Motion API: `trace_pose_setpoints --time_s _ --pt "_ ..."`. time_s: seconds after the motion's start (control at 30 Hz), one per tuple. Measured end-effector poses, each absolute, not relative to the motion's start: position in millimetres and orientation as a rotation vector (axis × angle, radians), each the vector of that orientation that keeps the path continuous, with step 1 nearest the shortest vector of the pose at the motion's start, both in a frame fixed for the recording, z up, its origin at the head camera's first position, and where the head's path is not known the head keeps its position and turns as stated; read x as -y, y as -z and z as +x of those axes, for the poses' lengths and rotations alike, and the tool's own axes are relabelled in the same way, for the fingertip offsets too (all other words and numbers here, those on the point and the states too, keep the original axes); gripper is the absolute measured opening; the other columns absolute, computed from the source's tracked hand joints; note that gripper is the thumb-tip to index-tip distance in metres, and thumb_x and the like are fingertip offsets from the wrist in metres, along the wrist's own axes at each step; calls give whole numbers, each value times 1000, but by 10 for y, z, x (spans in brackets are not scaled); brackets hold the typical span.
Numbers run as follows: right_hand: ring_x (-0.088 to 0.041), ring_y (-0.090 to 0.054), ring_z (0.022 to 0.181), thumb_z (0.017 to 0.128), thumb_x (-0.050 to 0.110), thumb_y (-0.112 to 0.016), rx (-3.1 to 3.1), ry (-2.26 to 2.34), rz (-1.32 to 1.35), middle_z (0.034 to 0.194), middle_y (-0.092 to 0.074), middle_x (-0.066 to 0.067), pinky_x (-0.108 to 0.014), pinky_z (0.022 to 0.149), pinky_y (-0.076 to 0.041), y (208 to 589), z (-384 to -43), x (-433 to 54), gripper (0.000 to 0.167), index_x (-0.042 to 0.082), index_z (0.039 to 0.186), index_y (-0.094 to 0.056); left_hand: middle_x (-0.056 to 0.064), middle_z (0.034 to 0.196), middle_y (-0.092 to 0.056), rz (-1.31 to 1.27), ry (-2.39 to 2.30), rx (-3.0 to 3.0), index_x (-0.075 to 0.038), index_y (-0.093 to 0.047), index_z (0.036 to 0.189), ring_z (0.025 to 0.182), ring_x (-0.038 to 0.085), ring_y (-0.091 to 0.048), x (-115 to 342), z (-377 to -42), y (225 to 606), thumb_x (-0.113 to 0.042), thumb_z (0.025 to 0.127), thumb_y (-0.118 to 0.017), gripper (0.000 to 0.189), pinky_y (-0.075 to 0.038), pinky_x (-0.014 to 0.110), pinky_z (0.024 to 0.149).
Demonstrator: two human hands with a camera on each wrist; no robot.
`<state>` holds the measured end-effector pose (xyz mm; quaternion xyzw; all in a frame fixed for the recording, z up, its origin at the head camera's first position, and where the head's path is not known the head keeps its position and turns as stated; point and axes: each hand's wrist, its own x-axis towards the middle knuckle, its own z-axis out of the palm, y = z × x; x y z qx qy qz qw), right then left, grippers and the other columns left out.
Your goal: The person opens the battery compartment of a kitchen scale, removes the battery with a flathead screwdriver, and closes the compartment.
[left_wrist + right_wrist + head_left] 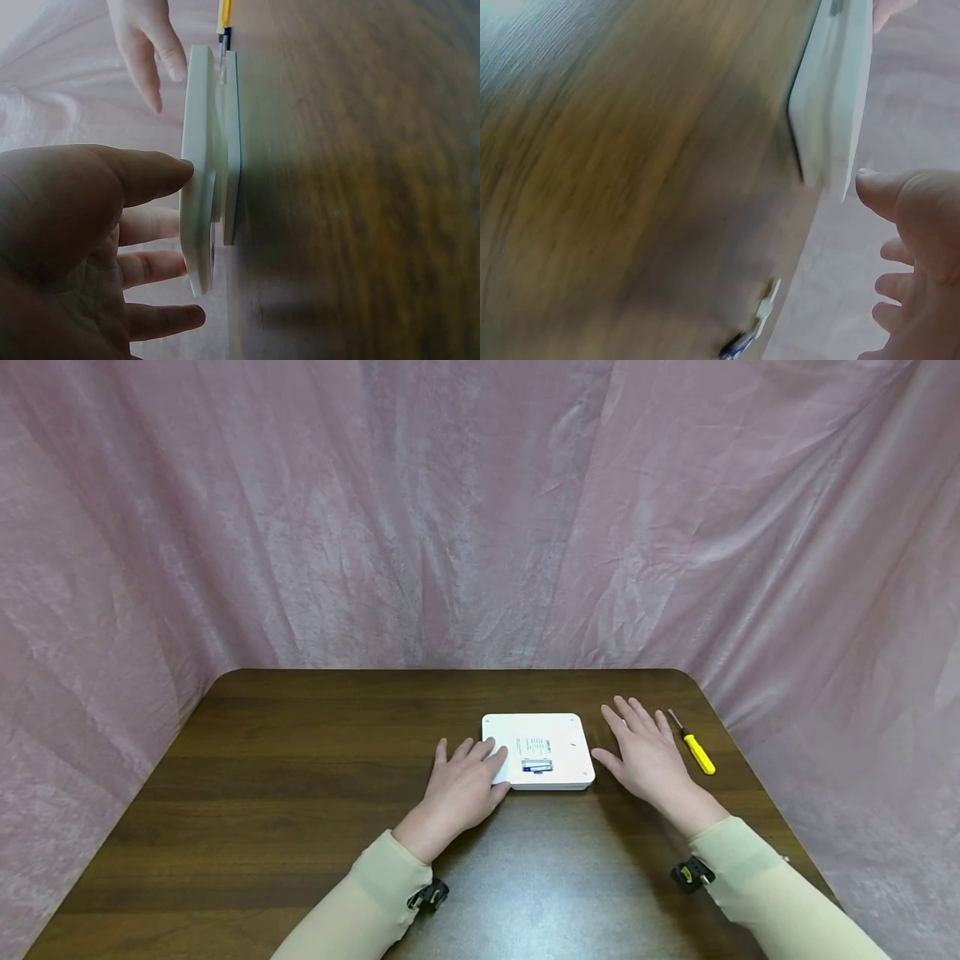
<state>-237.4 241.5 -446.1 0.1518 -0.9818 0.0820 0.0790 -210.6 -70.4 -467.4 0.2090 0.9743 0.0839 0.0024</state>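
Note:
A white kitchen scale (566,727) lies upside down on the table, its thin plate (232,150) underneath the thicker body (196,112). In its underside a battery compartment (537,766) stands uncovered, with a battery inside and a printed label above. My left hand (463,787) rests on the scale's left side with spread fingers, the thumb (161,176) at its near edge. Just right of the scale, my right hand (648,758) is held with fingers extended and nothing in them; its thumb tip (870,180) points at the scale's corner.
Right of my right hand lies a screwdriver (699,753) with a yellow handle, its metal tip pointing away. The brown wooden table (315,793) has rounded far corners. Pink curtains (420,527) hang behind it and on both sides.

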Motion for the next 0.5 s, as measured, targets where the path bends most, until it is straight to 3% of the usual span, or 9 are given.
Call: trace_pose_setpoints --time_s 0.33,0.5 --pt "-45 -33 162 102 30 -83 2886 -266 595 171 -41 -26 -72 128 -18 4428 -2346 -2100 66 0 156 -60 5 171 -48 656 -257 -3056 -24 -58 164 155 39 -46 707 -2102 4684 -48 112 -66 58 -26 74 125" --pt "-47 -40 157 100 26 -86 2845 -253 705 167 -47 -26 -75 125 -25 4434 -2317 -1977 55 1 147 -69 4 170 -49 661 -237 -3072 -24 -59 163 154 39 -48 707 -2104 4696 -48 111 -66 58 -27 74 124"
